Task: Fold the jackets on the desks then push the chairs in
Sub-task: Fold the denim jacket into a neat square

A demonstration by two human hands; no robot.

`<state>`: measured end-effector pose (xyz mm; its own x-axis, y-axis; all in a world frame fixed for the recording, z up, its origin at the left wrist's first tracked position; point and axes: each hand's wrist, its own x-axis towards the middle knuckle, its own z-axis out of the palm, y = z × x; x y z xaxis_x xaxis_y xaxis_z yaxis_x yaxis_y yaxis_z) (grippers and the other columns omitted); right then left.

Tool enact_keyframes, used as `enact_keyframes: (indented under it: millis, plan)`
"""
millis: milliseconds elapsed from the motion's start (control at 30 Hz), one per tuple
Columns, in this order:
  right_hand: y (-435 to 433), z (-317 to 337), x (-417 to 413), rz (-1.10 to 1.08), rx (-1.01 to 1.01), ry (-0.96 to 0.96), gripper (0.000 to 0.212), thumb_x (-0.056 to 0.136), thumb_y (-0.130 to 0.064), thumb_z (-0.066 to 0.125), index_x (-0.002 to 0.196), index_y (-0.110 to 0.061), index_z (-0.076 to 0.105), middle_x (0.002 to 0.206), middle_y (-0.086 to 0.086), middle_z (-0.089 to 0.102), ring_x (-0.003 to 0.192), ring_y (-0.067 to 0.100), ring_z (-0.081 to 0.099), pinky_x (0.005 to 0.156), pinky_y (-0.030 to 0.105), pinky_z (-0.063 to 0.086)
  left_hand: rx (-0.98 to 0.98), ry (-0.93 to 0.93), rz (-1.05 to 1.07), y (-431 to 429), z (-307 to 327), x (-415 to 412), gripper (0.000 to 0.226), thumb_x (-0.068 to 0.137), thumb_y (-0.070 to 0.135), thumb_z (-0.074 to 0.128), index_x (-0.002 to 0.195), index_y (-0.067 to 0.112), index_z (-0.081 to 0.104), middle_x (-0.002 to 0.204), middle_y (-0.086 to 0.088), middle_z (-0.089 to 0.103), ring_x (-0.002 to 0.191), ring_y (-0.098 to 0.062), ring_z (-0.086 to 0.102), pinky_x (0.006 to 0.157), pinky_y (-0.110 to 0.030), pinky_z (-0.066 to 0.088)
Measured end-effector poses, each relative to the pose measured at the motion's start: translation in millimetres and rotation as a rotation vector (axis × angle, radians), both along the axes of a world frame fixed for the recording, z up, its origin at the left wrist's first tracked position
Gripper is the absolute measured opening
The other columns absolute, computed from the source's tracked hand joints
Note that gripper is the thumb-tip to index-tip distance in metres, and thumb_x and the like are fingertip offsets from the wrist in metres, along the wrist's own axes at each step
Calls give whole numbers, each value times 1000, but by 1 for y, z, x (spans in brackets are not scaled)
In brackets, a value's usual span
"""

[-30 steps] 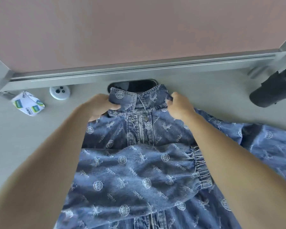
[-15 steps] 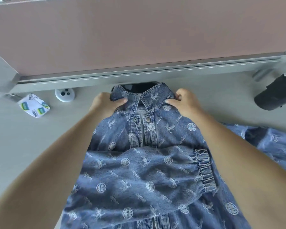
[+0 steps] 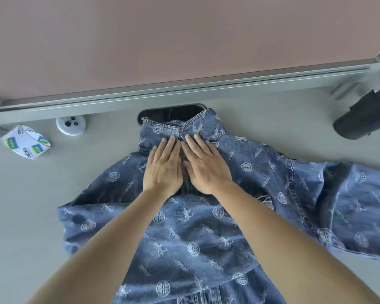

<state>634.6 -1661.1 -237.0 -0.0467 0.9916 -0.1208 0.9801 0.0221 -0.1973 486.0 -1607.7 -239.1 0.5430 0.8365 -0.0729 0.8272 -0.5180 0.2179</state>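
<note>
I make the jacket out as blue denim: a coarse, matt woven cloth with paler frayed motifs and raised stitched seams. The worktop reads to me as pale grey laminate, smooth and matt, with a faint grain. The screen behind looks like dull pinkish cloth, and its rail is brushed metal with a soft sheen. I also see a glossy white plastic disc, a printed, paper-like roll and a matt black object.

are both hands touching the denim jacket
Touching. The head view shows the left hand and right hand lying flat on the denim jacket just below its collar, no gap.
</note>
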Motion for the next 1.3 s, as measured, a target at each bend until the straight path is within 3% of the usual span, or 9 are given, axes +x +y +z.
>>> enact_keyframes:
  millis: [100,300,400,633,800,967,1100,1200,1300]
  plan:
    - [6,3,6,27,-49,3,63,102,-42,7,160,-16,8,168,0,-3,154,17,-7,125,39,2,-37,107,-14,6,0,2,61,102,39,9,159,20,3,167,2,-5,153,-17,-9,125,-38,-5]
    - [-22,36,29,-32,-109,-6,59,108,-35,26,159,-13,9,168,7,-2,154,23,-3,125,41,4,-60,147,7,-5,31,8,65,104,44,26,159,18,3,167,-3,-5,153,-24,-11,123,-43,-8]
    - [-77,51,62,-261,-91,-9,51,107,-34,31,153,-15,28,165,12,15,153,29,12,124,45,10,-158,118,108,-41,50,24,68,103,48,27,159,18,3,166,-6,-10,152,-34,-12,122,-49,-5]
    - [-225,62,141,-873,-181,139,42,104,-39,39,143,-25,47,152,6,35,138,33,29,112,51,26,-337,179,-352,-177,88,116,55,105,44,29,157,32,15,165,-10,8,150,-35,6,121,-52,14]
    - [-308,63,191,-1407,-247,295,45,101,-49,42,143,-34,43,150,15,26,135,37,26,111,51,26,-404,439,-324,-243,81,152,68,104,54,20,158,27,-12,161,-17,-26,148,-41,-21,122,-54,1]
    - [-353,60,234,-1856,-115,519,44,95,-35,59,137,-38,47,144,16,24,124,37,34,102,44,37,-376,478,-338,-269,80,162,73,104,55,23,157,23,-15,160,-11,-31,150,-42,-13,121,-53,7]
    - [-368,66,261,-1913,203,922,43,94,-8,51,136,-16,55,124,11,61,97,27,60,74,28,48,-336,541,-461,-268,84,164,78,104,47,35,157,22,-17,165,-1,-19,150,-44,-3,121,-55,17]
    - [-368,79,270,-1881,350,1090,15,95,-8,50,88,-17,60,76,-3,51,77,21,51,45,14,41,-401,545,-461,-262,100,172,80,103,49,39,157,25,-15,166,-6,7,149,-41,15,122,-56,17]
    - [-355,115,277,-1843,696,1089,16,81,2,53,84,-9,64,68,-5,50,71,20,50,49,19,40,-445,377,-450,-258,127,183,78,103,44,43,159,15,-3,114,-4,62,125,-31,55,120,-49,26]
